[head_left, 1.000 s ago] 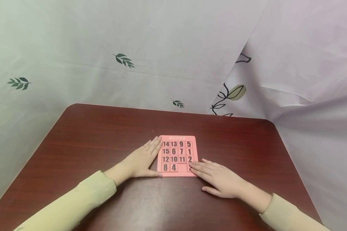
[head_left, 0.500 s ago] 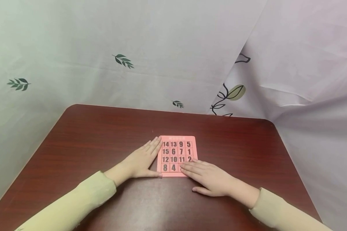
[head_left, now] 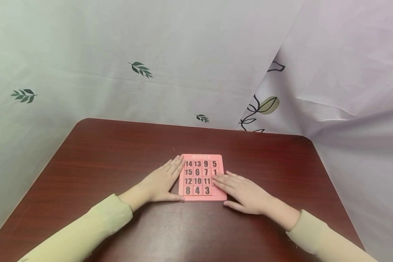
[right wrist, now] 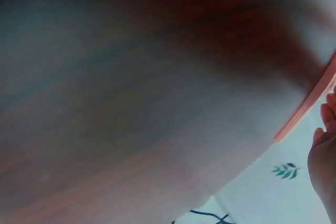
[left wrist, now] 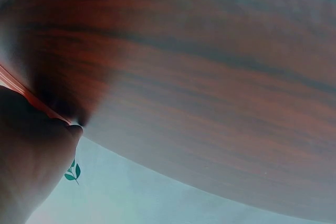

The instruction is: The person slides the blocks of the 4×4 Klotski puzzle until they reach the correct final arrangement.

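A pink number sliding puzzle (head_left: 203,198) lies flat on the table, with several numbered tiles in its frame. Its bottom row reads 8, 4, 3 (head_left: 207,190), then a gap at the right corner. Along the left side rests my left hand (head_left: 162,182), fingers straight at the upper left edge and thumb at the lower left corner. From the right, my right hand (head_left: 245,193) lays straight fingertips on the tile at the right end of the third row, hiding its number. Its thumb points at the lower right corner. Both wrist views catch only the puzzle's side edge (right wrist: 304,109).
The dark red-brown wooden table (head_left: 127,142) has rounded far corners. Behind it hangs a pale cloth (head_left: 183,54) printed with leaves, and another cloth (head_left: 347,72) folds down at the right.
My right hand slid the 3 tile left in the bottom row, then shifted up and right to the third row's end tile. My left hand stayed in place.
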Demonstrator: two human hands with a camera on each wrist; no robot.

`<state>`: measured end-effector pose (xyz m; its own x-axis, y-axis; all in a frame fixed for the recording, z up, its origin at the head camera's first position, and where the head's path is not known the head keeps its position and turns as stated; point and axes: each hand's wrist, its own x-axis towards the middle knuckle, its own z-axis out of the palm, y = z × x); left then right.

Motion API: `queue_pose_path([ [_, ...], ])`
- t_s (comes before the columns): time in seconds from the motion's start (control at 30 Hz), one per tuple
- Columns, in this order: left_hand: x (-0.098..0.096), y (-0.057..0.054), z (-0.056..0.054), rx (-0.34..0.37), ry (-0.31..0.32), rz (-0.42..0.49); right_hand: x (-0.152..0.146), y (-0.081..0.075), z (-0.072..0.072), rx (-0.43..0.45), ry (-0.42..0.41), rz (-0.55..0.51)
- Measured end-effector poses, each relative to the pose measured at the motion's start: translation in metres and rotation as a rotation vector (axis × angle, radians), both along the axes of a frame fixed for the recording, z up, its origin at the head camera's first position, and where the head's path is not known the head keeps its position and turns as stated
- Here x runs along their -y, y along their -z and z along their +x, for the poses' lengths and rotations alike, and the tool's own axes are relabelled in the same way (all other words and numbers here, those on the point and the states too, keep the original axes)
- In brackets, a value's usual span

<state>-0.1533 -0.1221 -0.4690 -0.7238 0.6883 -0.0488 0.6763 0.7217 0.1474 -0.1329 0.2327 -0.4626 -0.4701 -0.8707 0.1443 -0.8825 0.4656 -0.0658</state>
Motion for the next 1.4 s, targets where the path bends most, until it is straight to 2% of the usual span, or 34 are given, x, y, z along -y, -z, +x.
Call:
queue_pose_path([
  [0.17, 0.0, 0.0, 0.0, -0.002, 0.0, -0.002, -0.004, 0.0, -0.001, -0.007, 0.008, 0.014],
  [0.53, 0.0, -0.001, 0.001, -0.004, -0.002, -0.004, -0.008, 0.005, 0.022, -0.051, -0.035, -0.014],
  [0.67, 0.0, -0.002, 0.001, -0.001, -0.004, 0.0, -0.008, 0.004, 0.024, -0.065, -0.04, -0.019],
  [0.83, 0.001, -0.002, 0.001, -0.003, 0.0, -0.002, -0.007, 0.0, 0.016, -0.025, -0.009, -0.032],
  [1.13, -0.001, 0.001, 0.0, 0.008, 0.002, 0.004, -0.001, -0.003, -0.015, 0.053, 0.109, 0.022],
  [1.27, -0.001, 0.002, 0.001, 0.008, 0.002, 0.008, 0.001, -0.001, -0.023, 0.072, 0.118, 0.061],
  [1.4, 0.0, 0.002, 0.001, 0.003, -0.001, 0.01, 0.002, 0.0, -0.024, 0.07, 0.102, 0.073],
])
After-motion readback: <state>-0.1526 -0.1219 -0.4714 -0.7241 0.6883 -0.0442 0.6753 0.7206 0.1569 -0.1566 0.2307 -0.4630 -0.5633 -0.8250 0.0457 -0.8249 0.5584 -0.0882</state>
